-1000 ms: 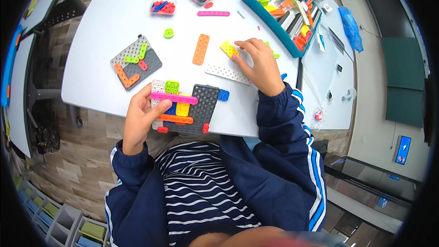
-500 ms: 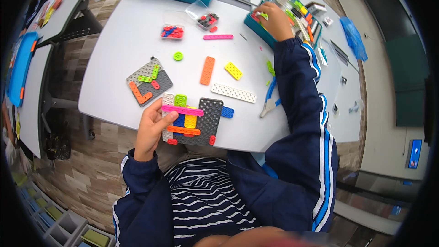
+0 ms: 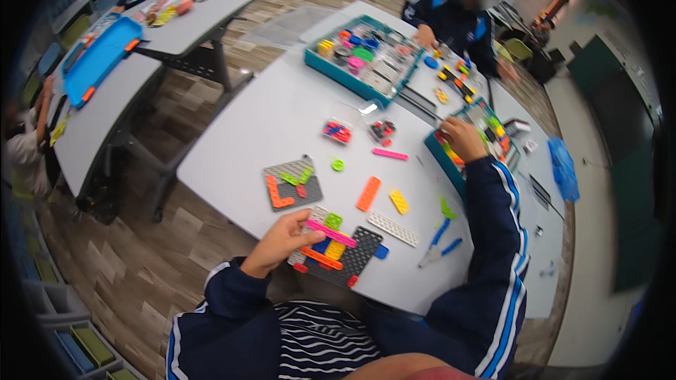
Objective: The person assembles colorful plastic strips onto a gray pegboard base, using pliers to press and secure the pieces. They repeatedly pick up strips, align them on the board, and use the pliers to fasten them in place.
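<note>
My left hand grips a flat construction assembly at the table's near edge, thumb on top at its left side. It has a black perforated plate, pink and orange beams laid across, and yellow, blue, green and red pieces. My right hand reaches into a teal parts box with its fingers bent downward; what they hold, if anything, is hidden. Beyond the assembly lies a grey plate with orange, green and red pieces. Nearby are an orange strip, a yellow strip and a white strip.
Blue-handled pliers lie right of the strips. Two small clear boxes hold red and dark pieces. Farther back stands a larger teal parts box. Across the table, another person has hands near loose parts. A blue bag hangs at the right.
The view has tilted up and swung left, bringing the other person into sight. My left hand still holds the assembly; my right hand stays at the parts box.
</note>
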The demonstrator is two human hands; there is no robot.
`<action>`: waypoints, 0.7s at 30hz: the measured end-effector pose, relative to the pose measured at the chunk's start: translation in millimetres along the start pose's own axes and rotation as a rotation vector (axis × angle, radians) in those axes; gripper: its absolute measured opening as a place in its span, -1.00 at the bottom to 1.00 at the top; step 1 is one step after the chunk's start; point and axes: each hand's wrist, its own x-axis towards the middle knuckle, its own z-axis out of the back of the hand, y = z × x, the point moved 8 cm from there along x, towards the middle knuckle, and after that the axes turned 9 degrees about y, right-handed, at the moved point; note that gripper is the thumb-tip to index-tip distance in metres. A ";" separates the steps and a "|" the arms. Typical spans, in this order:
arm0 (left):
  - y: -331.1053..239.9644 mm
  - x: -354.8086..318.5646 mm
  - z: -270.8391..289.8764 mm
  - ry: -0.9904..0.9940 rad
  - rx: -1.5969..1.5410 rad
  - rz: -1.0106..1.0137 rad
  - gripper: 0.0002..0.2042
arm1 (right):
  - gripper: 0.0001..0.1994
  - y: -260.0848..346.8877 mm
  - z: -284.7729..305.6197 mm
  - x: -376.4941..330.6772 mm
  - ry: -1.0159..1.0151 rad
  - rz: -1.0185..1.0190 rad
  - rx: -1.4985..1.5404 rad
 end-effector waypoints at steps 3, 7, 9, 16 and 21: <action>2.1 -2.1 -0.2 -0.048 0.003 0.057 -0.52 | -0.81 -0.2 14.3 -5.6 -0.075 -0.091 0.116; -9.2 -4.7 -5.4 -0.084 -0.043 -0.093 -0.40 | -0.73 21.0 47.6 -3.1 -0.119 -0.283 0.344; -14.6 -7.0 -4.1 -0.135 0.069 -0.160 -0.42 | -0.83 62.3 72.9 -0.4 -0.190 -0.182 0.459; -6.7 -6.2 -9.9 -0.145 0.046 -0.141 -0.62 | -0.79 253.4 55.3 -5.2 0.162 0.037 1.031; -9.1 -10.9 -5.8 -0.190 0.175 -0.095 -0.61 | -0.86 277.8 39.8 1.5 0.104 0.010 1.004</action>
